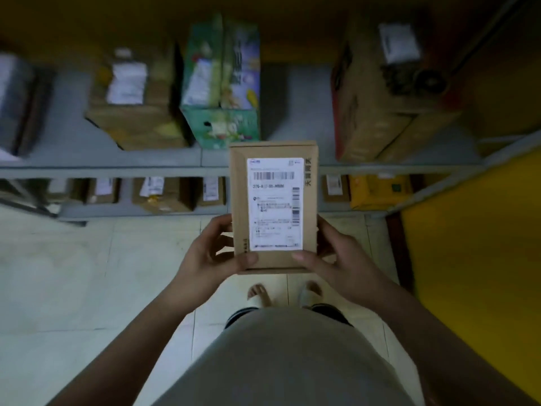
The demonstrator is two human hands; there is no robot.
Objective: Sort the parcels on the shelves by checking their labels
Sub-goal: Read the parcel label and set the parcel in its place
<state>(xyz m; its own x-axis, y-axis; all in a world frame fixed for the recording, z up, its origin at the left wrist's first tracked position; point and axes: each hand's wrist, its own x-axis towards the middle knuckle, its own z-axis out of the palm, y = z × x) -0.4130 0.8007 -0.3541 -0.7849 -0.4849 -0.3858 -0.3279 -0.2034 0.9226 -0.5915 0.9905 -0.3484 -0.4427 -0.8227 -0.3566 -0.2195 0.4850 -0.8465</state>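
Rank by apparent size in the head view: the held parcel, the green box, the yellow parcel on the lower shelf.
1. Green box and held parcel: they look alike in size, and the parcel is nearer the camera, so I do not rank them.
2. Yellow parcel: clearly smallest, though farthest.

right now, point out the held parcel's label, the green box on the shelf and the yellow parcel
label [275,203], head view, middle of the white sheet
green box [222,83], head view, printed top face
yellow parcel [377,190], head view, front face on lower shelf
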